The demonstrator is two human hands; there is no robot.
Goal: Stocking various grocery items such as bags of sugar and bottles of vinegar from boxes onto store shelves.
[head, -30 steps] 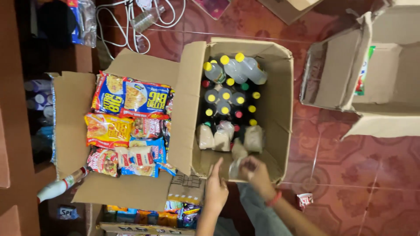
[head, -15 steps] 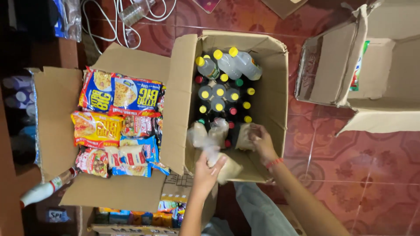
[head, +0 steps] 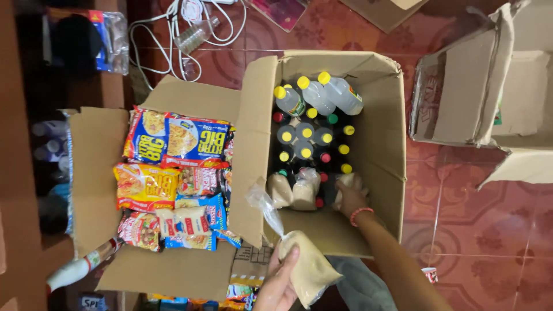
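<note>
2 bare hands at work over 2 open cardboard boxes on a red tiled floor [head: 461, 190]. Left hand [head: 282, 282] low in frame, fingers closed around a clear plastic bag of beige powder [head: 308, 268], lifted clear of the boxes at the near edge of the right-hand cardboard box [head: 380, 144]; the bag's knotted clear top [head: 262, 204] sticks up toward the upright flap between the boxes. Right hand [head: 351, 198] reaches inside that box, pink band on the wrist [head: 362, 213], fingers curled on another pale bag [head: 345, 181] beside the bottles; grip looks closed but the fingertips are partly hidden, so not certain. 2 more powder bags [head: 294, 190] stand in the box just left of the right hand, touching each other. Behind them, upright bottles with yellow, red and green caps [head: 314, 141], and 3 clear yellow-capped bottles [head: 319, 95] lying tilted on top at the far end. Left-hand cardboard box [head: 98, 173] holds instant noodle packets [head: 173, 173], packed flat, blue, yellow and red. White cable [head: 155, 40] and an empty clear bottle [head: 196, 34] lie on the floor above the boxes. Another open carton [head: 489, 98] sits well apart at the right.
</note>
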